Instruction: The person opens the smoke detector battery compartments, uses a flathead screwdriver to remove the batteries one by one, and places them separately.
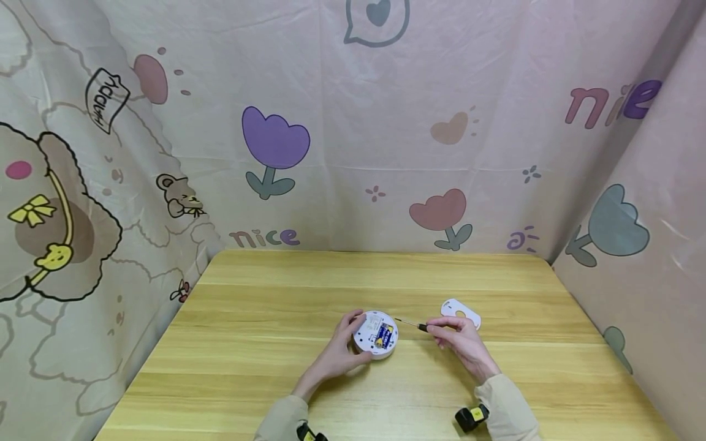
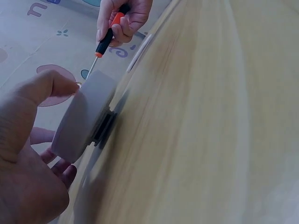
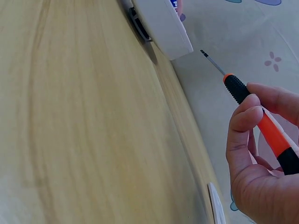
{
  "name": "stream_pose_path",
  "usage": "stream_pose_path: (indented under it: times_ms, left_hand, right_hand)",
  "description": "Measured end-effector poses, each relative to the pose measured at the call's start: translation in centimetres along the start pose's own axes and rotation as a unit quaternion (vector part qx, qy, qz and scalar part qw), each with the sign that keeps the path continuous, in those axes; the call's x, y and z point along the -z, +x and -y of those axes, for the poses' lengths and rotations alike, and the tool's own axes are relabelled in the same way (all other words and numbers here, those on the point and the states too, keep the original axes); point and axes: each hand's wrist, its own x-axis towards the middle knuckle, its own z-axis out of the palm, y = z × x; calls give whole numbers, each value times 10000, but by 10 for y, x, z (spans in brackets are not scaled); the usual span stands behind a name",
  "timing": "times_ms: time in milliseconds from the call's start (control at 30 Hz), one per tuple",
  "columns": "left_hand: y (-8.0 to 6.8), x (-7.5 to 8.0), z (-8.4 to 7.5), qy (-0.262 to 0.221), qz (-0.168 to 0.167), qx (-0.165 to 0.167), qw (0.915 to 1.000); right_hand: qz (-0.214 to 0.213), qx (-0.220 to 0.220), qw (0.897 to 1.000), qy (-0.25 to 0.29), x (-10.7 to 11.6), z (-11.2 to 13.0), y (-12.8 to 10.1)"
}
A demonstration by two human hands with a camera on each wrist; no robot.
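My left hand (image 1: 340, 350) grips a round white battery-powered device (image 1: 366, 338) by its rim, thumb on the near side and fingers on the far side. Its underside faces up, with blue batteries (image 1: 384, 335) in an uncovered compartment. In the left wrist view, a dark fitting (image 2: 103, 127) juts from the device's table-facing side. Between thumb and fingers, my right hand (image 1: 462, 343) pinches a screwdriver (image 1: 422, 327) with a black and orange handle (image 3: 273, 133). The screwdriver's tip (image 3: 203, 52) points at the device's edge, with a small gap between them in the right wrist view.
A flat white oval plate (image 1: 453, 308) with a hole lies on the wooden table (image 1: 265, 306), just beyond the right hand. Printed curtains (image 1: 331, 122) hang behind the table and along both sides. A black and yellow wrist unit (image 1: 471, 419) sits by the right sleeve.
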Motion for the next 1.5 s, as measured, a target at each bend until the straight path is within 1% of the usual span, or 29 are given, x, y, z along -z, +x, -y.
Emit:
stream_pose_path:
  times_ms: [100,300,433,667,767,933,1267,1500]
  left_hand:
    - [0,-2,0,8,-39,-3,10000]
    - [0,-5,-1,89,-294,57,9995]
    - [1,-5,0,140,-381,88,9991]
    - [-1,-2,0,-3,-312,-12,9995]
    - [0,-2,1,27,-260,-101,9996]
    - [1,-1,0,-28,-171,-56,9998]
    - [2,-2,0,-56,-174,-71,9998]
    - [1,-5,-1,-98,-94,6,9999]
  right_hand:
    - [-5,9,10000,15,0,0,0]
    - [34,38,10000,45,0,-1,0]
    - [33,46,10000,55,1,-2,0]
    - [-8,-22,10000,42,2,-3,0]
    - [-57,-58,10000,42,2,-3,0]
    - [-62,-63,10000,37,2,-3,0]
    - [111,15,9999,92,5,-5,-1]
    - [27,-67,10000,21,6,-4,-1]
